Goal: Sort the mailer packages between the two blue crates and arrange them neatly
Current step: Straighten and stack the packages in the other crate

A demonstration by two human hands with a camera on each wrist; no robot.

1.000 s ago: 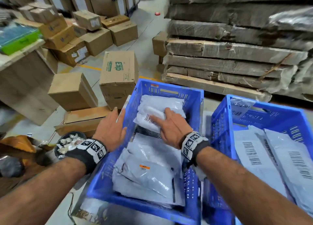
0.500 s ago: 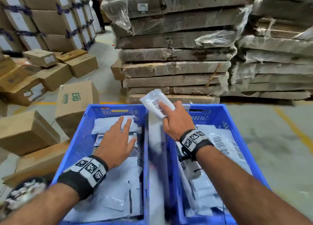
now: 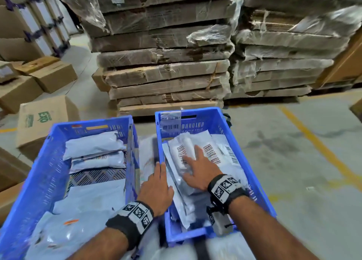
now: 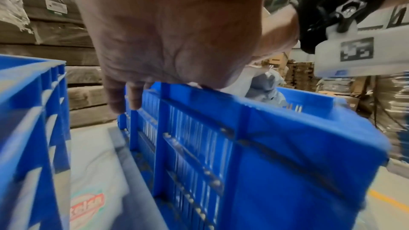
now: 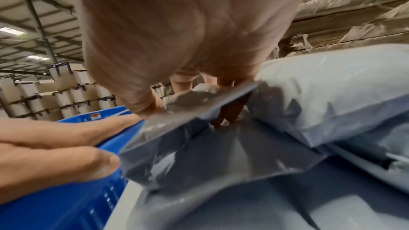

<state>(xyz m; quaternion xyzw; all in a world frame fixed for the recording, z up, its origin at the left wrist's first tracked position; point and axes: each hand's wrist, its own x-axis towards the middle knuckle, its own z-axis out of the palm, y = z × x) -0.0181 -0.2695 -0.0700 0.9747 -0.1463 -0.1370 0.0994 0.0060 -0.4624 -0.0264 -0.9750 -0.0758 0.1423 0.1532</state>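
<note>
Currently right hand (image 3: 197,168), fingers spread, is pressing a small white barcoded plastic mailer (image 3: 181,152) flat in the right blue slatted crate (image 3: 254,181), left hand (image 3: 156,189) resting straight-fingered on its rim; next, probably squaring the stack.

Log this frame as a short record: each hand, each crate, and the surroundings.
left hand: open, resting on the near left rim of the right crate
right hand: open, spread flat on a barcoded mailer in the right crate
left crate: mailers at both ends, bare floor patch between
surroundings: wrapped cardboard stacks behind
</note>
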